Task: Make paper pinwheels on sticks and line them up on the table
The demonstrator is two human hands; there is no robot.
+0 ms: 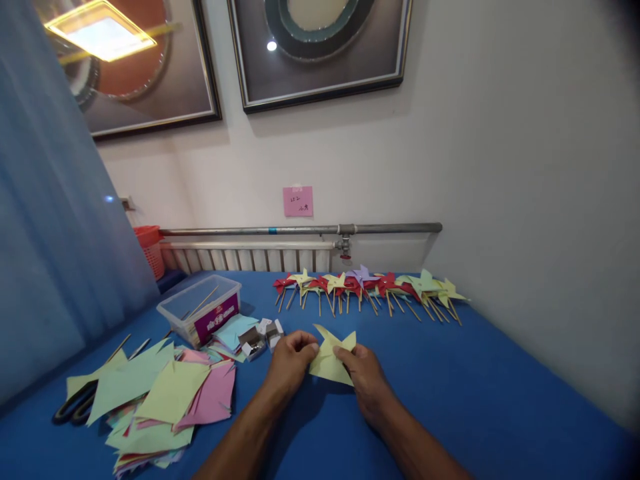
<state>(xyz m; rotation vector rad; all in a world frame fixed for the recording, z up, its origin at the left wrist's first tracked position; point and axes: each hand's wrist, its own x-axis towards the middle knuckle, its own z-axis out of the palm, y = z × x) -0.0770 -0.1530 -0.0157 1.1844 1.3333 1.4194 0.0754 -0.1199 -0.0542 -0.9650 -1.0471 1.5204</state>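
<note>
Both my hands hold a yellow cut paper square [327, 360] just above the blue table [475, 393]. My left hand [290, 363] pinches its left edge, with a corner folded up toward the middle. My right hand [363, 373] grips the right side, fingers on top of the sheet. The paper's points stick up between my hands.
A row of finished paper pinwheels on sticks [370, 287] lies at the back. A heap of coloured paper squares [165, 400] and black scissors [75, 403] sit at the left. A clear plastic box [200, 308] and small open white boxes [260, 339] stand nearby.
</note>
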